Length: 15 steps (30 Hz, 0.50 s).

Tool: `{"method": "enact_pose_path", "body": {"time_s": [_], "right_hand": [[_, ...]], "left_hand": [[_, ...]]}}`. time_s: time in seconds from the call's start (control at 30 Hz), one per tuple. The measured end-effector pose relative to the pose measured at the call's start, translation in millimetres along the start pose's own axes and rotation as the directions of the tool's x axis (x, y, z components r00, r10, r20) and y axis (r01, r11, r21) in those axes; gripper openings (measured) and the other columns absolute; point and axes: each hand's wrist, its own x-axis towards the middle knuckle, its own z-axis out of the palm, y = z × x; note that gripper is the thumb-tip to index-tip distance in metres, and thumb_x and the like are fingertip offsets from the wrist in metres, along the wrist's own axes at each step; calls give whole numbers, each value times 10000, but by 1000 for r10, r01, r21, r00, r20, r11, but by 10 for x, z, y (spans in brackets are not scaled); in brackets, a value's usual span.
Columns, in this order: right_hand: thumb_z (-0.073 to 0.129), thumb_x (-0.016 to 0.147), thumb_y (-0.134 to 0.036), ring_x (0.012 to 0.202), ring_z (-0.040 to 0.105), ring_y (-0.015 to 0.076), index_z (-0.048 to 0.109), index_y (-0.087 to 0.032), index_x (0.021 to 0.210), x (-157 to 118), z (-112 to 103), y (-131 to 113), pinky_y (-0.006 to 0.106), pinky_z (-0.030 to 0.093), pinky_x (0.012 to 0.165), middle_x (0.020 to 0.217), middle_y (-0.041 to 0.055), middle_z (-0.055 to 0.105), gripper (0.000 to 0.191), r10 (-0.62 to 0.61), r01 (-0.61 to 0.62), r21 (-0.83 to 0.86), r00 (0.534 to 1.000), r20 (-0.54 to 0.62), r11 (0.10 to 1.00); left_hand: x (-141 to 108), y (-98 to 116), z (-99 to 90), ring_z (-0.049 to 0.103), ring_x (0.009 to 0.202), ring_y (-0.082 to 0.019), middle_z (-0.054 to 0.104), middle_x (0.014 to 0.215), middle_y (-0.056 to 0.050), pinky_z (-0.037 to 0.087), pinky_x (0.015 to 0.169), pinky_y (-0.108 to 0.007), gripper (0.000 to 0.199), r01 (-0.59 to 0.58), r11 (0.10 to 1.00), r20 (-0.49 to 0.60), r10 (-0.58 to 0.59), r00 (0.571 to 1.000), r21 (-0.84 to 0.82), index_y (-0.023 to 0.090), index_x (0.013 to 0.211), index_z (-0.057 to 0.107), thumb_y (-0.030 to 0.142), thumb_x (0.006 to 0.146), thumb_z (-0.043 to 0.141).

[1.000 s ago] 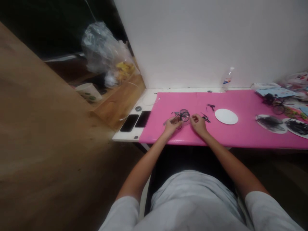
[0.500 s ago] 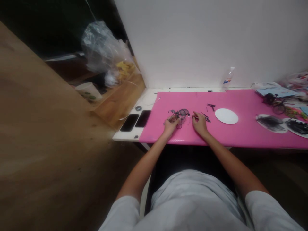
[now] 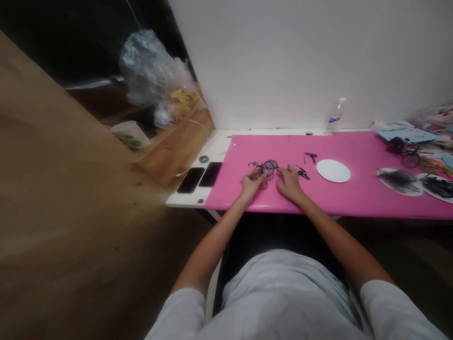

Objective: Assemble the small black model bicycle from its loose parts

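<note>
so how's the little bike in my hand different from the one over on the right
The little bike is held by your left hand, while no hand touches the other bike. The little bike is over the middle part of the pink cover; the other bike is far right, beside the light-blue packet. Both look dark, with thin round wheels. Finer details are too blurred to compare.

Two dark phones (image 3: 200, 177) lie beside a round grey object (image 3: 203, 159) on white tabletop (image 3: 187, 200).
</note>
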Motion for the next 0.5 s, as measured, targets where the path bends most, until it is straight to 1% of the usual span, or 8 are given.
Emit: {"method": "enact_pose_path", "body": {"time_s": [0.07, 0.1, 0.17, 0.27, 0.37, 0.5], "right_hand": [[564, 879, -234, 1510, 295, 461, 628, -150, 1425, -20, -10, -40, 685, 236, 1239, 1464, 148, 623, 556, -47, 50, -52, 997, 61, 997], [561, 890, -238, 1512, 290, 470, 626, -151, 1424, -28, -12, -55, 696, 223, 1239, 1471, 147, 618, 545, -56, 61, -67, 995, 81, 996], [556, 902, -243, 1494, 315, 476, 632, -145, 1409, -37, -11, -69, 686, 245, 1235, 1470, 143, 619, 522, -54, 61, -71, 994, 100, 996], [557, 904, -241, 1465, 355, 460, 648, -153, 1374, -36, -10, -57, 641, 299, 1229, 1439, 131, 637, 487, -61, 66, -54, 993, 98, 996], [553, 902, -230, 1463, 357, 437, 657, -172, 1341, -31, -13, -32, 621, 306, 1233, 1406, 124, 650, 455, -86, 91, -45, 991, 101, 995], [564, 905, -249, 1466, 352, 420, 620, -146, 1376, -28, -10, 0, 591, 313, 1241, 1405, 152, 627, 485, -93, 97, -41, 991, 92, 994]], "left_hand": [[-5, 10, -4, 624, 707, -135, 728, 845, -46, 505, 690, -259, 341, -2, 1000, 8, 2, 1000, 7, 154, 948, 773, 365, 710, 895], [-8, 14, -5, 627, 707, -137, 729, 844, -48, 508, 694, -263, 337, -4, 1000, 11, 4, 1000, 13, 155, 948, 772, 363, 713, 894], [-11, 22, -7, 631, 710, -139, 734, 853, -51, 513, 702, -268, 339, -5, 1000, 11, 4, 1000, 18, 154, 962, 772, 353, 716, 893], [-14, 29, -2, 634, 711, -142, 740, 869, -55, 514, 696, -270, 359, 1, 1000, 18, -1, 1000, 7, 151, 985, 772, 348, 711, 895], [-16, 33, 5, 638, 723, -143, 742, 881, -59, 518, 708, -271, 380, 10, 1000, 28, -10, 1000, -17, 146, 991, 771, 357, 702, 902], [-11, 66, 13, 654, 755, -140, 743, 899, -60, 528, 744, -268, 391, 37, 998, 20, -36, 999, -50, 142, 979, 774, 347, 678, 917]]}}
